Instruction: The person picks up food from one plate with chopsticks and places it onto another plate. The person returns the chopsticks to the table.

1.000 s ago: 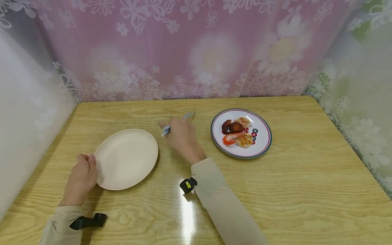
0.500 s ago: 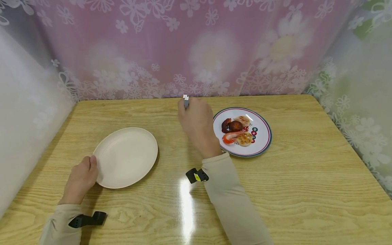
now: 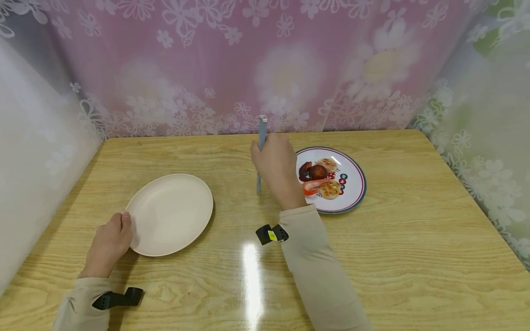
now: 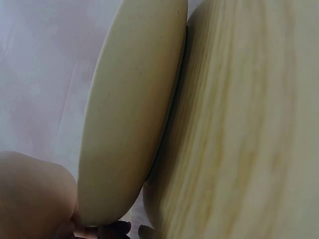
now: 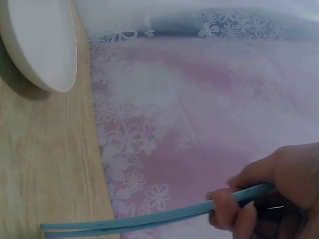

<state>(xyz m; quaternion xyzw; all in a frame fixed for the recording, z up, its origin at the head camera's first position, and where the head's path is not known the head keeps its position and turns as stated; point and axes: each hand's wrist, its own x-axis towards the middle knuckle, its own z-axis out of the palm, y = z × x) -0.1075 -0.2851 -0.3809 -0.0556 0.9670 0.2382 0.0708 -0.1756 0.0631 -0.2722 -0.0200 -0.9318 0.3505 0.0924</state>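
My left hand (image 3: 109,241) holds the left rim of a plain cream plate (image 3: 169,216). The thumb lies at the rim's edge. In the left wrist view the plate's underside (image 4: 129,114) shows, with part of the hand (image 4: 35,194) at lower left. My right hand (image 3: 275,165) grips a pair of blue-grey chopsticks (image 3: 262,131), which stand nearly upright in the head view. Their thin tips lie close together in the right wrist view, where thumb and fingers pinch the shafts (image 5: 164,216). The hand covers the left edge of a white plate (image 3: 352,197) with a blue-green rim.
On the white plate lie a shrimp (image 3: 312,187), a brown mushroom (image 3: 318,172), lotus root slices (image 3: 330,189) and another dark brown piece (image 3: 305,171). The wooden table (image 3: 414,239) meets a pink flowered curtain (image 3: 232,69) at its back edge.
My right hand has moved right and away from the cream plate, turning the chopsticks from slanted to nearly upright with their tips down. My left hand and both plates have stayed put.
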